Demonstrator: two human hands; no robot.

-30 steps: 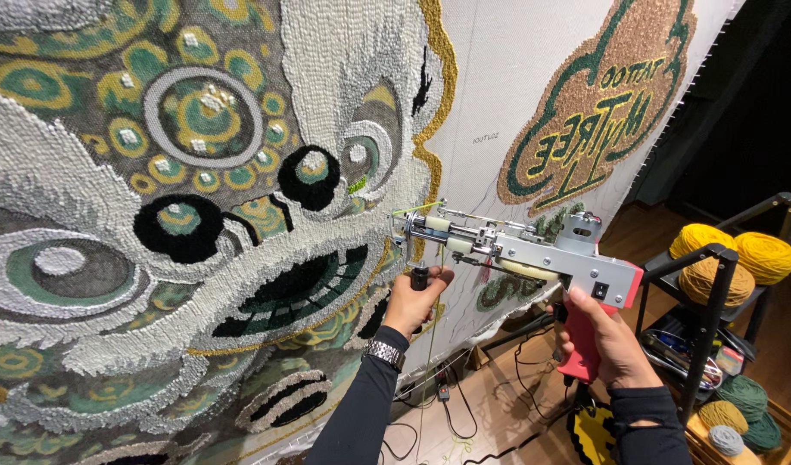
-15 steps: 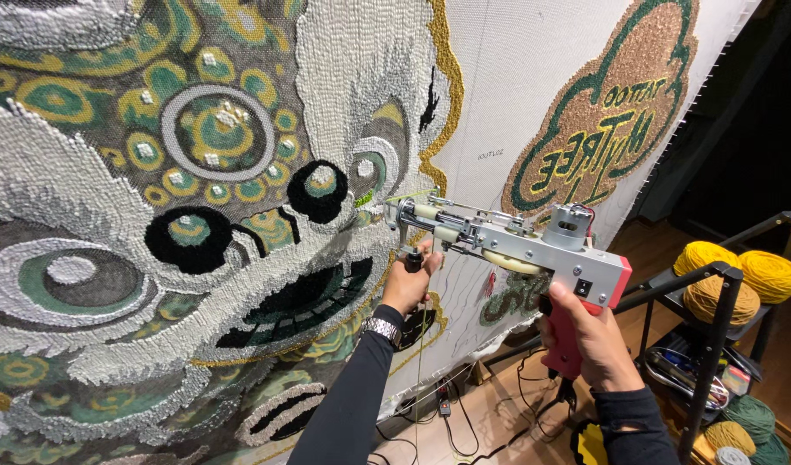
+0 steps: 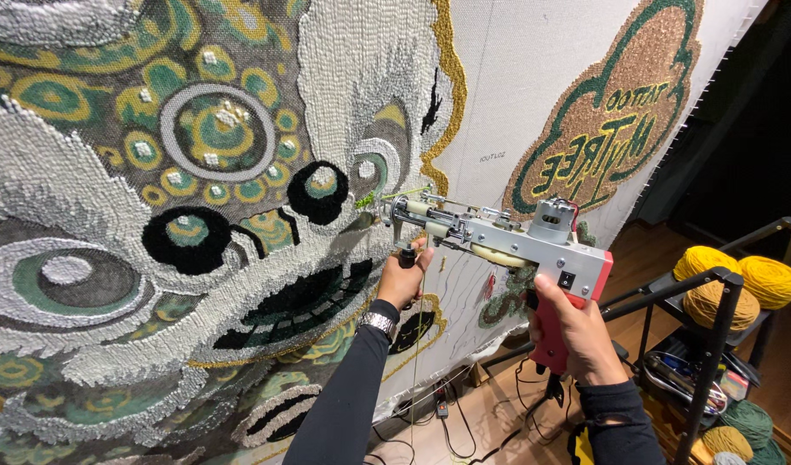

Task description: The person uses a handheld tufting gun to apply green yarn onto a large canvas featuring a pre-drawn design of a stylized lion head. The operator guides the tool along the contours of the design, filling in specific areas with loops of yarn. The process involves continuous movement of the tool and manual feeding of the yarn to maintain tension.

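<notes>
while the tufting gun [image 3: 499, 239] is levelled at the stretched backing cloth [image 3: 507, 95], both hands share its weight. the right hand [image 3: 576, 331] wraps the red rear grip below the body, fingers clamped together around it, which puts the index side close to the switch area; whether a trigger is pressed cannot be told. the left hand [image 3: 404, 280] closes its fingers on the short black front handle under the nose of the gun, a hold that appears to steady the needle end and steer it across the cloth. a metal watch [image 3: 379, 323] sits at that wrist.

the gun's needle tip meets the tufted lion-face rug [image 3: 154, 215] just right of the round black-and-green circle motif [image 3: 318, 191], at the edge where the white pile gives way to bare cloth. a thin green yarn strand [image 3: 387, 196] runs along the top of the gun toward the tip, kept clear of both hands.

at upper right, a separate green-and-tan emblem panel [image 3: 611, 120] is tufted on the same cloth. at lower right, a black rack [image 3: 714, 310] carries yellow yarn cones [image 3: 723, 275], with green yarn [image 3: 744, 422] below. cables [image 3: 447, 413] trail on the wooden floor [image 3: 499, 430] beneath the frame.
</notes>
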